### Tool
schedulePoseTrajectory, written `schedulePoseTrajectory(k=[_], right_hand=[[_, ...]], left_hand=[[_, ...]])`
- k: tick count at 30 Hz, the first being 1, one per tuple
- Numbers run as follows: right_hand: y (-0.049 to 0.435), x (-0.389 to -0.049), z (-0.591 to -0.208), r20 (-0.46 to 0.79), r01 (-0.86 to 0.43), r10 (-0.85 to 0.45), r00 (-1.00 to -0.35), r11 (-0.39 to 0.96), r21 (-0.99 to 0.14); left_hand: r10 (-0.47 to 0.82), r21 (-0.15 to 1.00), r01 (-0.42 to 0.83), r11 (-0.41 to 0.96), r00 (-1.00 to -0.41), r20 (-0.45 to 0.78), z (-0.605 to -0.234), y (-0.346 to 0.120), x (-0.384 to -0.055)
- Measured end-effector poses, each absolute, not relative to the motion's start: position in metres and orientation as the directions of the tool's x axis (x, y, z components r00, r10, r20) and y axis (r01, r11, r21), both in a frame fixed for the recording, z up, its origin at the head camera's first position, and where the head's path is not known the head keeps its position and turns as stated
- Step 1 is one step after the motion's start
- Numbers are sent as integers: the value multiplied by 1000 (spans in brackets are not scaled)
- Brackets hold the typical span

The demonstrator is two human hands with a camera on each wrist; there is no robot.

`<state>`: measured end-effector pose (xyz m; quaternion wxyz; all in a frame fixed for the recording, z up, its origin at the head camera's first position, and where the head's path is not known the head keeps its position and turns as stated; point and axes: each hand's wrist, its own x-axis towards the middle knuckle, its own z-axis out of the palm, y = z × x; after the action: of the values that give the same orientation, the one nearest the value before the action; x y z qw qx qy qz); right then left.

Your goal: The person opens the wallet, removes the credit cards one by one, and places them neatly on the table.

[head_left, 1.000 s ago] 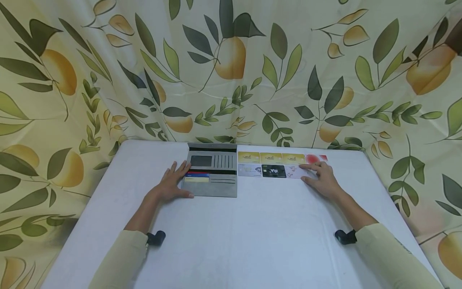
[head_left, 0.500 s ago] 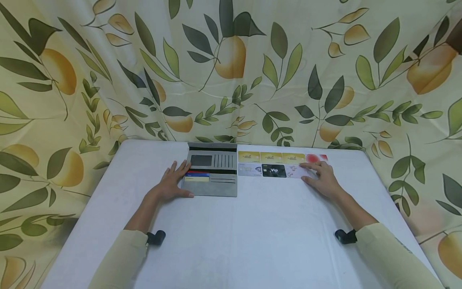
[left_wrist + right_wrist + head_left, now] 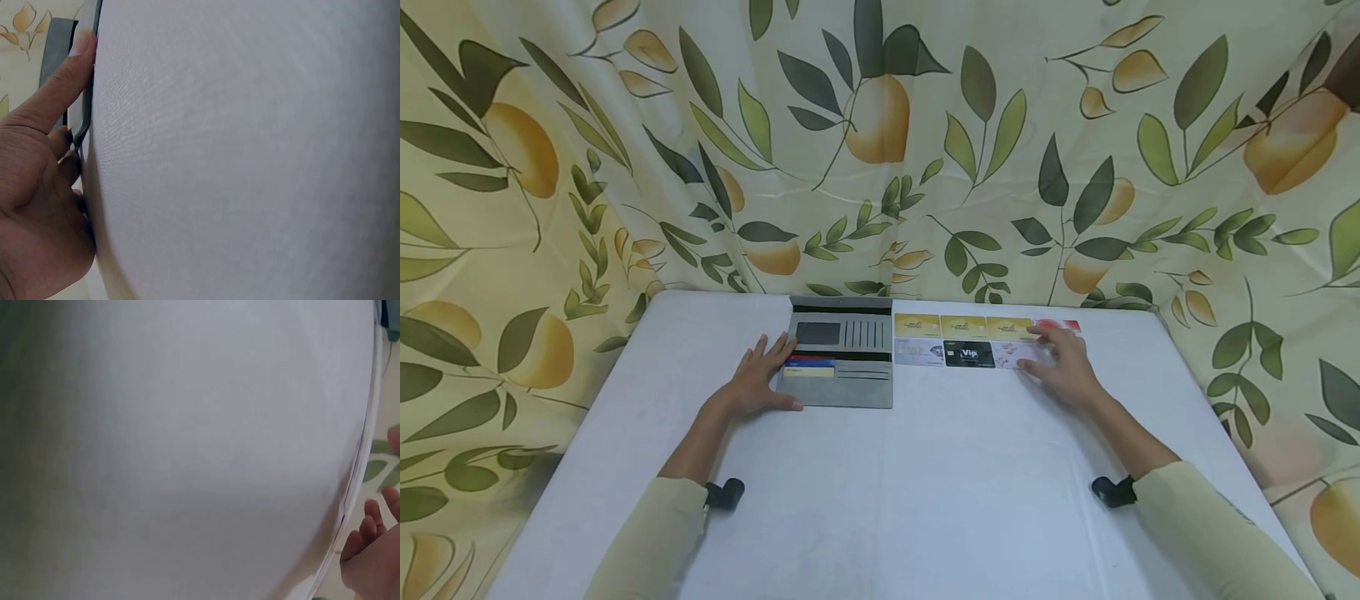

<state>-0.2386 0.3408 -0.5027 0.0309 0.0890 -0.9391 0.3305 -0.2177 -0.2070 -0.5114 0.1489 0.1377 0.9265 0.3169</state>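
Note:
A grey card wallet [image 3: 862,392] lies unfolded flat at the table's far side, with red, blue and cream cards [image 3: 809,368] showing in its lower left slots. My left hand [image 3: 751,385] rests spread along its left edge, thumb near the lower corner. In the left wrist view the thumb lies straight along the wallet's edge [image 3: 86,112]. My right hand [image 3: 1070,367] is over the right end of the card rows, thumb on a pale flowered card [image 3: 1006,356] and forefinger near the red and white card [image 3: 1067,324], which it partly covers.
Three gold cards [image 3: 963,327] form the upper row right of the wallet. Below them lie a silver card [image 3: 917,352] and a black Vip card [image 3: 969,354]. A white cloth covers the table [image 3: 880,500]; a fruit-patterned curtain [image 3: 880,208] hangs behind it.
My right hand has shifted slightly: the forefinger has moved up toward the red and white card, and the thumb left onto the pale card. The left hand and the wallet stay put.

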Motion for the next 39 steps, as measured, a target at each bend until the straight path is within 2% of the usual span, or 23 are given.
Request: schedulePoseTrajectory(k=[9, 34, 39], right_hand=[[310, -242, -503, 147, -239, -189, -971, 738, -631], [221, -236, -496, 116, -285, -280, -953, 693, -662], [203, -236, -497, 150, -333, -316, -937, 673, -661]], left_hand=[[354, 626, 165, 762, -916, -190, -511, -207, -217], [358, 636, 169, 753, -916, -180, -509, -205, -217], [358, 649, 158, 744, -915, -188, -508, -207, -216]])
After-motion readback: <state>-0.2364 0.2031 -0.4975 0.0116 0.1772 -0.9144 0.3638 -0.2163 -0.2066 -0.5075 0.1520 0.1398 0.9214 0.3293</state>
